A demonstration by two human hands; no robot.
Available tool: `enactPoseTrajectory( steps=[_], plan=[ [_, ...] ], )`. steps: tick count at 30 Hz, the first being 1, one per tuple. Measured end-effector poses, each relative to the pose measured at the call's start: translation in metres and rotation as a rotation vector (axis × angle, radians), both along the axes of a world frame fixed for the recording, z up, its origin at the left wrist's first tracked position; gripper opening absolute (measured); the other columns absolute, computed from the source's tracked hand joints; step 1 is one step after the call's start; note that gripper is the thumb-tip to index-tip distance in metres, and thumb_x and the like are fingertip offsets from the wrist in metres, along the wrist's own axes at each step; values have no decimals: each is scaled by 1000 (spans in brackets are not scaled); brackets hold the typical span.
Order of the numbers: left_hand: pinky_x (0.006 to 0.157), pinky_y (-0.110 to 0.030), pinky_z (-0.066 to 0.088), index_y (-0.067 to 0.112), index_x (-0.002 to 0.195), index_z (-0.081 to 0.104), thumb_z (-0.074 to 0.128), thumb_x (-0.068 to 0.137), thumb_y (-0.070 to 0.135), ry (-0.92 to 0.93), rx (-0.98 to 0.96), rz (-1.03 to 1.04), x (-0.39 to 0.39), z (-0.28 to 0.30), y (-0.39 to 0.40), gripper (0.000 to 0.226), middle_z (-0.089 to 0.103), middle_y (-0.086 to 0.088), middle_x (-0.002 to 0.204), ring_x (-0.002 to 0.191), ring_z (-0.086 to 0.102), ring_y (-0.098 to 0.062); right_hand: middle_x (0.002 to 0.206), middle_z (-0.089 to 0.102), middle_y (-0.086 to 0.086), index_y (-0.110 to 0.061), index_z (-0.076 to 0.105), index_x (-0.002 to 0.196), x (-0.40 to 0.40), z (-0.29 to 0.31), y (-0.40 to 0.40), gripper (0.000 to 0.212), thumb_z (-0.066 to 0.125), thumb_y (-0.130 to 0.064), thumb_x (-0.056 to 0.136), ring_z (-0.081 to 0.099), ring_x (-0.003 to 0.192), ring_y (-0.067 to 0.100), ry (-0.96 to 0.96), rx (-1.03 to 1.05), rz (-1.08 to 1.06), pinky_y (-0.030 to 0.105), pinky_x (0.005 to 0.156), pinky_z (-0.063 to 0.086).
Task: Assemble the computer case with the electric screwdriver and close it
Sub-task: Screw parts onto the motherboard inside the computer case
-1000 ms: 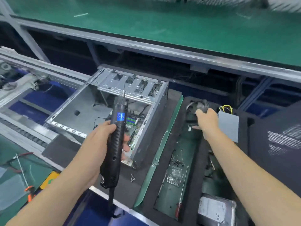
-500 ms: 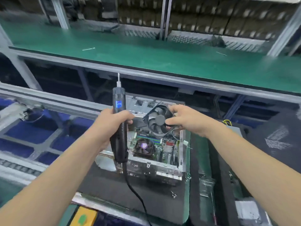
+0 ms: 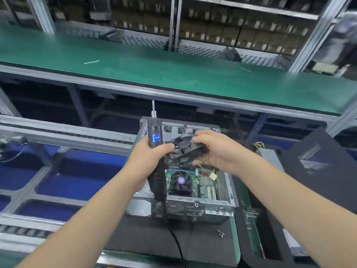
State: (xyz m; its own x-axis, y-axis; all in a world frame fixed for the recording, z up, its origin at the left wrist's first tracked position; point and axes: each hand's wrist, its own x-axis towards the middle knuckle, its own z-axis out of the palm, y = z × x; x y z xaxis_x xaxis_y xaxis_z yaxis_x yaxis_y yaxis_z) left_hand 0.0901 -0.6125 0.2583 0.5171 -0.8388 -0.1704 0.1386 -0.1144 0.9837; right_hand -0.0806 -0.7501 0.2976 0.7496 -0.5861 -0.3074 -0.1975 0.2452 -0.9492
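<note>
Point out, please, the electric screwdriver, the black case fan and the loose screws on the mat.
electric screwdriver point(image 3: 156, 137), head view, on its blue label.
black case fan point(image 3: 183, 145), head view, on the hub.
loose screws point(image 3: 220, 233), head view, on the small pile before the case.

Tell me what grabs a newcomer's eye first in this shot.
Dead centre, two bare hands meet above the open computer case: the left hand grips a black electric screwdriver with its bit pointing up, and the right hand holds a black case fan. Below them, the motherboard's CPU cooler shows inside the case. A long green conveyor belt crosses behind.
</note>
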Motion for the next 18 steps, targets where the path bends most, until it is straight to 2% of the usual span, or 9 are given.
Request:
enactPoseTrajectory(
  steps=[3, 4, 6, 8, 10, 12, 14, 16, 18],
  plan=[
    [54, -34, 56, 4, 98, 64, 78, 83, 19, 141, 23, 25, -1, 0, -11, 26, 71, -16, 80, 59, 66, -25, 112, 76, 17, -14, 60, 124, 1, 12, -7, 29, 54, -37, 107, 74, 99, 37, -25, 46, 54, 52, 84, 64],
    [51, -32, 52, 5, 97, 62, 74, 87, 15, 245, 17, 20, 0, 3, -15, 19, 68, -16, 77, 56, 63, -24, 115, 74, 23, -14, 57, 132, -1, 18, -10, 32, 48, -36, 110, 74, 101, 41, -63, 96, 68, 50, 80, 64],
    [49, -28, 50, 8, 95, 61, 61, 96, 11, 484, -3, 10, 5, 7, -21, 3, 65, -15, 74, 56, 60, -23, 113, 73, 29, -15, 51, 144, -3, 25, -18, 35, 43, -15, 110, 75, 98, 42, -102, 82, 96, 43, 72, 62],
    [46, -25, 50, 10, 101, 61, 46, 103, 7, 634, 24, 26, 7, 9, -26, 16, 66, -15, 77, 53, 60, -21, 97, 72, 15, -28, 50, 147, -5, 25, -25, 50, 50, -4, 103, 69, 82, 25, 26, -309, 155, 32, 65, 54],
    [44, -23, 50, 12, 115, 60, 40, 105, 4, 699, 71, 10, 5, 9, -30, 24, 68, -14, 89, 51, 62, -18, 90, 56, -1, -40, 56, 136, -2, 25, -29, 40, 63, -20, 102, 52, 73, 12, 215, -811, 235, 26, 69, 42],
    [44, -23, 50, 11, 114, 64, 45, 104, 10, 709, 124, -44, 1, 7, -32, 22, 69, -13, 99, 52, 65, -17, 101, 48, -10, -40, 62, 117, 4, 25, -33, 19, 68, -35, 100, 51, 83, 7, 251, -995, 256, 21, 77, 40],
    [46, -25, 55, 8, 103, 69, 52, 104, 19, 632, 195, -57, 2, 4, -32, 21, 75, -12, 94, 59, 72, -20, 106, 55, -12, -35, 64, 102, 7, 27, -38, 5, 66, -38, 100, 56, 87, 3, 219, -967, 245, 21, 82, 44],
    [52, -32, 61, 4, 105, 68, 56, 103, 27, 504, 245, -8, 8, -2, -29, 26, 78, -15, 95, 72, 77, -23, 90, 68, -5, -27, 66, 95, 6, 27, -44, 14, 63, -39, 102, 62, 73, 10, 207, -868, 183, 33, 72, 55],
    [54, -34, 62, 3, 107, 68, 66, 96, 23, 443, 216, 108, 18, -8, -24, 23, 78, -16, 96, 75, 77, -22, 75, 68, -5, -21, 67, 93, 3, 25, -51, 22, 62, -40, 103, 64, 65, 18, 239, -772, 123, 43, 63, 63]
  ],
)
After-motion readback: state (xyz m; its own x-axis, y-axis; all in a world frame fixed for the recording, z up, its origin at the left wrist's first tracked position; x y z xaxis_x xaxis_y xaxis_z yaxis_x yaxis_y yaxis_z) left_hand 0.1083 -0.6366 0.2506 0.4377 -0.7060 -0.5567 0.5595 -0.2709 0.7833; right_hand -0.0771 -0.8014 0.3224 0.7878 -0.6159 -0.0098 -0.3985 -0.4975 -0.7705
